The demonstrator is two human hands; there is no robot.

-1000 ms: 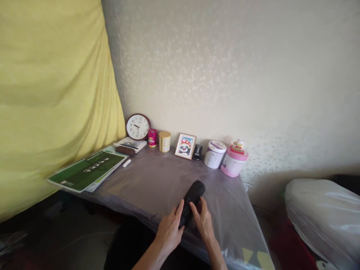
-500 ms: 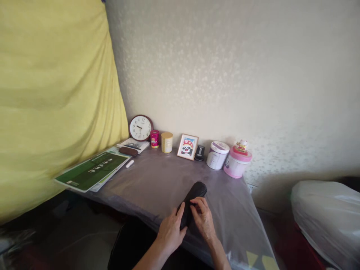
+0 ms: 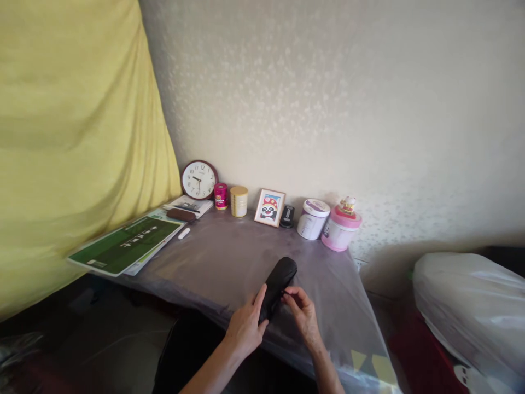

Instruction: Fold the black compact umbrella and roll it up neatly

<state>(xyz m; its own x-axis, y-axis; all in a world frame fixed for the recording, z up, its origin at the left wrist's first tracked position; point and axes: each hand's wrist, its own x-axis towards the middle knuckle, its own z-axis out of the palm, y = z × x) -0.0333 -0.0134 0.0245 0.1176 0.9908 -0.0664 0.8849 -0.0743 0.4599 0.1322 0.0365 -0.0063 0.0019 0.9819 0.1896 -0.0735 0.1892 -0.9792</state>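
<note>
A long, rounded black bundle, which looks like a folded umbrella (image 3: pixel 279 279), lies slantwise over the near part of the table. My left hand (image 3: pixel 246 323) grips its lower left side, with thumb and fingers round it. On the other side, my right hand (image 3: pixel 302 312) has thumb and forefinger pinched together at the umbrella's right edge. The small dark bit between those fingertips is too small to make out clearly; it seems to be part of the umbrella's fabric or strap.
Along the wall stand a clock (image 3: pixel 199 180), a pink can (image 3: pixel 220 196), a yellow-lidded tin (image 3: pixel 239 202), a panda picture (image 3: pixel 269 208), a black stapler-like object (image 3: pixel 287 217), a white tub (image 3: pixel 313 220) and a pink-lidded tub (image 3: pixel 339 232). Green sheets (image 3: pixel 123 246) lie left.
My right hand's fingertips have moved slightly outward from the umbrella's middle to its right edge, pinching there. My left hand keeps its hold. The whole view has shifted a little.
</note>
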